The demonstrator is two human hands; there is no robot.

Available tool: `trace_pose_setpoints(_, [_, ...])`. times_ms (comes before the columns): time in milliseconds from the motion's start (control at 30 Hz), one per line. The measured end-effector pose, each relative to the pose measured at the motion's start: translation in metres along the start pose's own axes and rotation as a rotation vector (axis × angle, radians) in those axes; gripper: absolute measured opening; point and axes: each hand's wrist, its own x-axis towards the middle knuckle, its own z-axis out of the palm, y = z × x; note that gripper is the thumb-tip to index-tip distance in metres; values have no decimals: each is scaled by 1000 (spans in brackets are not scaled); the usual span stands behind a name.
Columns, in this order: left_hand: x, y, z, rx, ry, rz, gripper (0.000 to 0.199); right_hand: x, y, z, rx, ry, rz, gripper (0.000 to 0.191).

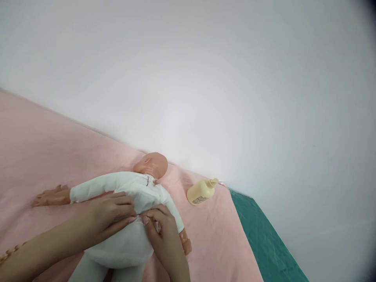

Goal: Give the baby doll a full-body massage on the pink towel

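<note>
A baby doll (126, 246) with a white cloth body lies on its front, its bald head (155, 164) turned to the left. Both of its arms are spread, ending in plastic hands. At the doll's lower back, my left hand (114, 213) pinches the white cloth with closed fingers. Close beside it, my right hand (160, 223) also grips the cloth, thumb and fingertips together. Between my fingertips a short dark line shows at a gathered seam; whether it is thread or a gap, I cannot tell.
A pale yellow pump bottle (201, 192) stands right of the doll on a pink sheet (58, 145). Beyond the sheet's right edge lies a green surface (264, 231). A plain white wall (205, 78) rises behind.
</note>
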Motion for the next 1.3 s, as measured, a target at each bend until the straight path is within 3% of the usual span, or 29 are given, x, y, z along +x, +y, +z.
trace_pose_setpoints(233, [-5, -28, 12, 101, 212, 52, 32, -1, 17, 6, -35, 93, 14, 38])
trace_pose_setpoints(600, [-13, -42, 33, 182, 141, 2, 40, 3, 14, 6, -102, 6, 18, 43])
trace_pose_setpoints(900, [-10, -46, 34, 293, 193, 75, 43, 3, 16, 7, -91, 2, 31, 45])
trace_pose_setpoints(1300, [-12, -51, 37, 344, 185, 69, 46, 4, 19, 8, -102, -49, 41, 55])
